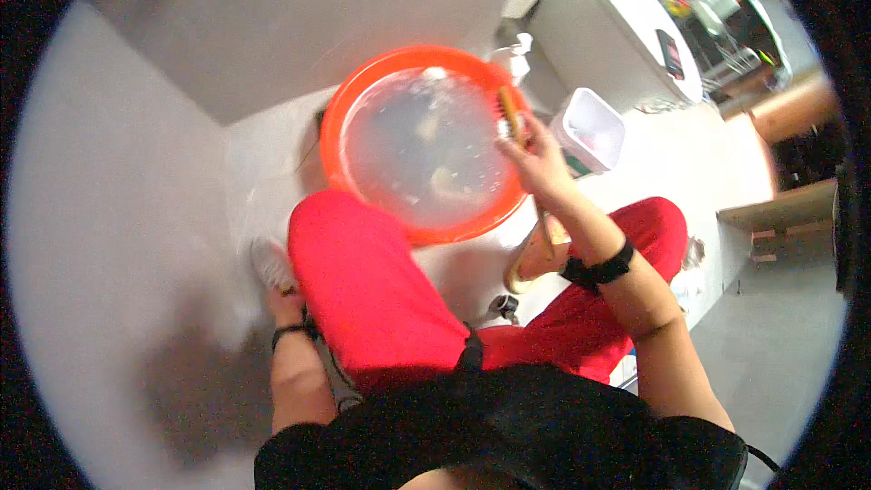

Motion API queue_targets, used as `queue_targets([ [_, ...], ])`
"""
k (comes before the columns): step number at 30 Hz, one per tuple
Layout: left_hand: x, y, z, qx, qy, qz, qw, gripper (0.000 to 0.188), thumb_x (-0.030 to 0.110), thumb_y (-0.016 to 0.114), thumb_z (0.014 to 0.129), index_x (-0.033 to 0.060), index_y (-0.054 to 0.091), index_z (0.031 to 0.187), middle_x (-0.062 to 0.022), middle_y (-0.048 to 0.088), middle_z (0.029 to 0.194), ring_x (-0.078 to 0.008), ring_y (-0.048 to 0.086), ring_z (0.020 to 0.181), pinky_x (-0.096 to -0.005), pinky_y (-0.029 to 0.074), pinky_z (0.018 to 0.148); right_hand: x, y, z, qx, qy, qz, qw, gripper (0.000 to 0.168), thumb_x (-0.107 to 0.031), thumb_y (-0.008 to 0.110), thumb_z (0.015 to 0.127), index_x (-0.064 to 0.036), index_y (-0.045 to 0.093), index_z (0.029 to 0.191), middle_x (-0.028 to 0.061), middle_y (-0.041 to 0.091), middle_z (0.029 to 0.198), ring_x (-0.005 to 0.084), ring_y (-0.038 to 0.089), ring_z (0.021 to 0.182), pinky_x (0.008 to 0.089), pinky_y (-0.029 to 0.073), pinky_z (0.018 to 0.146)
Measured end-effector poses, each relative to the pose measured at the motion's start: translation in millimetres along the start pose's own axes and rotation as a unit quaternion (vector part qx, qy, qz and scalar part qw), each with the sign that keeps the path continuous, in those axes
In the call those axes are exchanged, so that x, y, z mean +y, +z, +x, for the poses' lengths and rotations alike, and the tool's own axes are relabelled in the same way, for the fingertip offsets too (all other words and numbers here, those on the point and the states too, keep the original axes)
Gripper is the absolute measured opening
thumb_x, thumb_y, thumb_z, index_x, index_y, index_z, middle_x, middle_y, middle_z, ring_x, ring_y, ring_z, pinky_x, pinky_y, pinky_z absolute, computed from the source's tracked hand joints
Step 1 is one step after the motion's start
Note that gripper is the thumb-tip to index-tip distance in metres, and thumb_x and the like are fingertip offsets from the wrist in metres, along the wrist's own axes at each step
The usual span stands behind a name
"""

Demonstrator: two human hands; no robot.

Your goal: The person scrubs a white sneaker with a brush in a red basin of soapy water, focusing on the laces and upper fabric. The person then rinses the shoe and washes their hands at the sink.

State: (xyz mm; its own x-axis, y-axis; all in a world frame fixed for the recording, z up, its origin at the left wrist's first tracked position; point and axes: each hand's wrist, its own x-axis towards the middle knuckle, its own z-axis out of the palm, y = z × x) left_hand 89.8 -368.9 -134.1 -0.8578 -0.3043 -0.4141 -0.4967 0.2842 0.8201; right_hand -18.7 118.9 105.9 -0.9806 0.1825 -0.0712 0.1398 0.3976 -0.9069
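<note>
My right hand (541, 160) holds a scrubbing brush (509, 107) with a yellow-brown back, over the right rim of an orange-red plastic basin (367, 62). The brush's bristles face left, toward the basin. Cloudy water (388, 143) fills much of the basin, and blurred pale shapes show in it. Low on the left, beside my bent left knee, my left hand (286, 305) grips a white shoe (272, 262); the fingers are mostly hidden. Both wrists wear black bands.
A white plastic tub (592, 126) stands right of the basin, with a white bottle (517, 58) behind the rim. A phone (670, 54) lies on a white surface at upper right. A small dark object (503, 306) sits between my legs. A wall (122, 184) bounds the left.
</note>
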Motion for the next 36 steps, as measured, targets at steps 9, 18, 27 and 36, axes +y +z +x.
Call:
queue_targets([
  [9,-29.8,-83.5,99.9,0.011,-0.129,-0.441,0.888,0.037,0.031,0.041,0.091,0.0040,0.060,0.107,-0.0131,0.064,0.104,-0.0311,0.060,0.092,-0.0452,0.047,0.079,6.1,-15.4,4.7,0.003,0.019,0.053,0.998,0.066,-0.022,0.069,0.083,0.007,0.036,0.133,0.0147,0.060,0.108,0.0181,0.058,0.096,0.0305,0.046,0.083],
  [18,316.8,-48.7,31.7,-0.070,0.102,-0.552,0.825,0.039,0.020,0.053,0.089,-0.0035,0.049,0.120,-0.0185,0.054,0.123,-0.0305,0.049,0.118,-0.0428,0.036,0.105,-28.3,-36.8,-12.8,-0.018,0.042,0.135,0.990,0.037,-0.027,0.073,0.078,-0.004,0.054,0.100,0.0002,0.051,0.067,0.0094,0.046,0.047,0.0276,0.038,0.039],
  [27,467.6,85.8,-74.9,-0.345,0.189,-0.559,0.730,0.045,0.035,0.036,0.098,0.0051,0.046,0.131,-0.0181,0.042,0.138,-0.0331,0.036,0.130,-0.0467,0.022,0.112,-53.2,-45.5,-26.0,-0.023,0.018,0.290,0.957,0.028,-0.016,0.070,0.081,-0.010,0.044,0.090,-0.0042,0.043,0.061,0.0058,0.040,0.044,0.0225,0.032,0.037],
  [36,383.7,221.2,-100.9,-0.461,0.091,-0.479,0.741,0.043,0.020,0.039,0.098,0.0045,0.037,0.137,-0.0159,0.042,0.137,-0.0295,0.042,0.126,-0.0439,0.031,0.108,-30.4,-49.3,-17.9,0.004,-0.038,0.280,0.959,0.023,-0.012,0.068,0.079,-0.007,0.052,0.095,-0.0012,0.052,0.065,0.0073,0.046,0.047,0.0225,0.037,0.041],
])
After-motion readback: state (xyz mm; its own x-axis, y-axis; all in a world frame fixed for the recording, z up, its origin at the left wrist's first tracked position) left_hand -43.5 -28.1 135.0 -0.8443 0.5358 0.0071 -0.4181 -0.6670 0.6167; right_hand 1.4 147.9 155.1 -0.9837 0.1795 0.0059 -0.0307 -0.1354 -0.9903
